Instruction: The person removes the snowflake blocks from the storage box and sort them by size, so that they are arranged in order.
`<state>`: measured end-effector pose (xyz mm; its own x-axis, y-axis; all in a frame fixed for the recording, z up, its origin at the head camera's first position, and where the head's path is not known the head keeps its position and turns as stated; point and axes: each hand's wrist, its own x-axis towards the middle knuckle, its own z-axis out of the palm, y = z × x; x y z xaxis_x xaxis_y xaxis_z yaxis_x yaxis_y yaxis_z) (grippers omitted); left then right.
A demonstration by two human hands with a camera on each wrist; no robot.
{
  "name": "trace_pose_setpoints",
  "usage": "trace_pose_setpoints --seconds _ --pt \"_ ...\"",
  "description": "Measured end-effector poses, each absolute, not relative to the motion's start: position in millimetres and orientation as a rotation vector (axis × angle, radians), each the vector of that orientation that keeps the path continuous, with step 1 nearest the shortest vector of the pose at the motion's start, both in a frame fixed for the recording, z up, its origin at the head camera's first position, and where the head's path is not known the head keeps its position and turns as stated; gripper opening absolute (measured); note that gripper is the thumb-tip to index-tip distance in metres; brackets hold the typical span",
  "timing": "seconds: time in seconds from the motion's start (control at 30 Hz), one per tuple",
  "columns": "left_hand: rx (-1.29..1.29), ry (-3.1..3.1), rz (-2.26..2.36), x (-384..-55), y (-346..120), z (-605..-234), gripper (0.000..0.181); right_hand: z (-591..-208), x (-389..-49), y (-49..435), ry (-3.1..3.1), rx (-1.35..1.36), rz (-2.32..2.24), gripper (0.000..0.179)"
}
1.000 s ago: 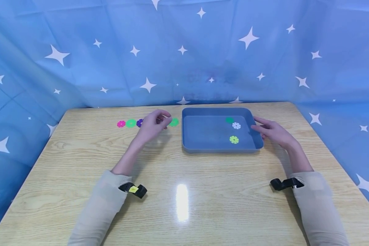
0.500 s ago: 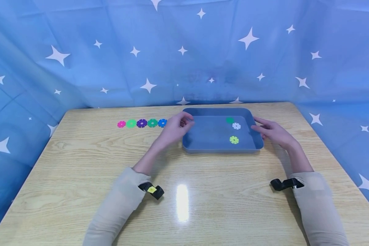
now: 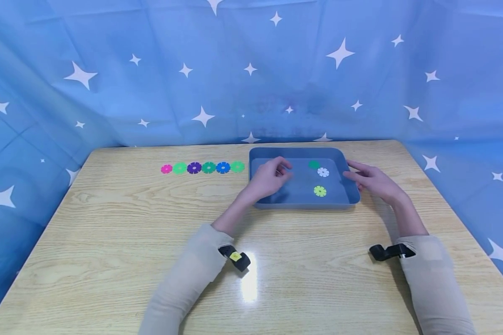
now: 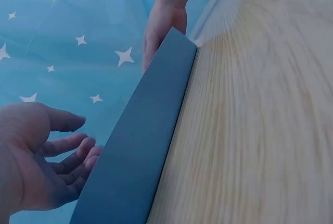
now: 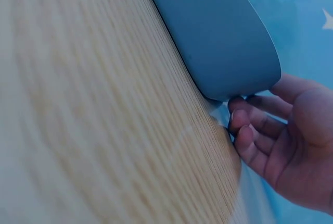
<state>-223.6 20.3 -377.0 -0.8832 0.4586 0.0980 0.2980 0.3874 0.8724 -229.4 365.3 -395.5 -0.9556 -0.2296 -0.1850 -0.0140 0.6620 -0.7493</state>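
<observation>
My left hand (image 3: 272, 178) is over the left half of a blue tray (image 3: 302, 205), its fingers loosely bent and nothing between them. In the left wrist view the same hand (image 4: 47, 156) shows behind the tray's front wall (image 4: 138, 135). At the tray's right side, my right hand (image 3: 370, 179) holds the wall, thumb at the rim and fingers outside; the right wrist view shows its curled fingers (image 5: 250, 130) against the tray's corner. Inside the tray lie a green notched disc (image 3: 314, 164), a white one and a yellow-green disc (image 3: 320, 191), all right of my left hand.
Left of the tray, a row of notched plastic discs lies on the wooden table (image 3: 172, 218): a pink disc (image 3: 166, 169), a purple disc (image 3: 194, 168), a blue disc (image 3: 223, 167) and several green ones. A blue star-patterned curtain (image 3: 251, 88) hangs behind the table.
My left hand has moved right, from above the disc row to over the tray, uncovering the blue and right-hand light green discs. The right hand has stayed at the tray's right wall.
</observation>
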Motion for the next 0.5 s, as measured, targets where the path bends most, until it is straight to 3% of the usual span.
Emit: trace_pose_setpoints --seconds 0.5 --pt "0.577 2.403 1.478 -234.0 66.3 -394.8 0.024 -393.9 -226.6 364.1 2.609 -0.187 -1.213 0.07"
